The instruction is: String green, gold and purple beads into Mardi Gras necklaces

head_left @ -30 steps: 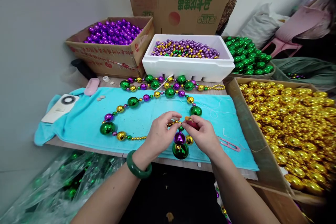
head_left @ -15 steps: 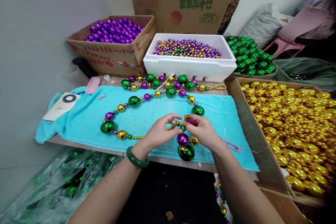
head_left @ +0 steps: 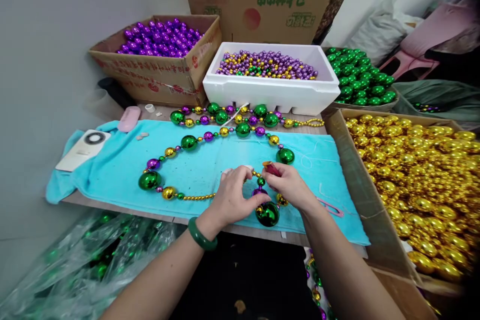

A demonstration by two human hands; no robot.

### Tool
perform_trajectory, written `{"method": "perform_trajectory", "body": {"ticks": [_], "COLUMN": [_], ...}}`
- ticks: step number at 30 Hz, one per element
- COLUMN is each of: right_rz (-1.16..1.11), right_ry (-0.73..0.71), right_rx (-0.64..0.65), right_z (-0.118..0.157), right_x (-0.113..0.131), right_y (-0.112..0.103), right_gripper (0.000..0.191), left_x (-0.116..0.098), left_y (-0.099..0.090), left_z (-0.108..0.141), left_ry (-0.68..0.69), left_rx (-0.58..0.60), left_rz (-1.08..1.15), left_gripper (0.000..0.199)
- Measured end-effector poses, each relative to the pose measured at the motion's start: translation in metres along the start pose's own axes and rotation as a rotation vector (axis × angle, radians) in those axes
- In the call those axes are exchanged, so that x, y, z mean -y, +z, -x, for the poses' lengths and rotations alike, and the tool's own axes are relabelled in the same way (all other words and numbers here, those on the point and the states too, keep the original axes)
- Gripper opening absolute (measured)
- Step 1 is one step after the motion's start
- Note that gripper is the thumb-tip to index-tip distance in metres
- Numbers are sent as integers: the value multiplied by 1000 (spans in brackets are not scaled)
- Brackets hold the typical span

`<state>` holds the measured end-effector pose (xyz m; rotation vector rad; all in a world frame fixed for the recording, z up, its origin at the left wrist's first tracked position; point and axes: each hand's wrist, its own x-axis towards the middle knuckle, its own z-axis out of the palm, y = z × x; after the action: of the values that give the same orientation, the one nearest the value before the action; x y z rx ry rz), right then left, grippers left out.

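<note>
"Where's the bead strand (head_left: 189,142)?"

"Spread in a wide loop on the turquoise towel (head_left: 202,170), with its near end up at the hands. Big green beads, purple and gold ones, then a run of small gold beads leading under the left hand (head_left: 233,195)."

"And how is that hand holding it?"

"Loosely, if at all. The thumb is spread well away from the curled fingers, reaching over a purple bead (head_left: 258,191), just above a large green bead (head_left: 267,214). I can't tell whether the fingertips have hold of the small beads beside them."

"The right one?"

"The right hand (head_left: 290,187) is closed, thumb and fingers pinched round a small red object (head_left: 272,169) with a yellowish end. Its fingertips are right by the strand, but I can't see whether they grip the thread as well."

"What's that pink thing on the towel?"

"A slim pink tool (head_left: 330,207), lying right of the right wrist. At the left end there's a white card-like item (head_left: 84,151) with a dark ring."

"And behind?"

"Another bead strand, doubled up (head_left: 221,117), in front of the white foam box (head_left: 270,92) of mixed beads. The cardboard box (head_left: 146,77) left of it holds purple beads; the carton (head_left: 386,225) on the right is full of gold ones."
</note>
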<state>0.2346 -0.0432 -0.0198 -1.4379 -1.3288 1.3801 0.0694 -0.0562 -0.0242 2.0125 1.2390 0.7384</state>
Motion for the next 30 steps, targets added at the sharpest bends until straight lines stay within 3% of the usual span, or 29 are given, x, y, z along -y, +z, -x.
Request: {"method": "perform_trajectory", "body": {"ticks": [5, 9, 13, 20, 26, 30], "right_rz": [-24, -60, -160, -438, -391, -397], "right_ry": [-18, -11, 19, -15, -165, -72], "right_rx": [-39, -18, -22, 0, 45, 9], "right_z": [-3, -4, -3, -2, -1, -4], "right_x": [-8, -11, -13, -26, -38, -40], "right_y": [-2, -3, -4, -10, -14, -13], "right_gripper": [16, 16, 21, 32, 32, 51], "left_x": [-1, 9, 10, -5, -10, -10], "left_y": [8, 14, 15, 1, -12, -13], "left_z": [4, 2, 2, -1, -5, -6], "left_ry": [47, 97, 92, 76, 68, 61], "left_rx": [25, 99, 106, 132, 124, 135], "left_rz": [-119, -10, 54, -36, -62, -64], "left_gripper": [42, 52, 41, 31, 32, 33]}}
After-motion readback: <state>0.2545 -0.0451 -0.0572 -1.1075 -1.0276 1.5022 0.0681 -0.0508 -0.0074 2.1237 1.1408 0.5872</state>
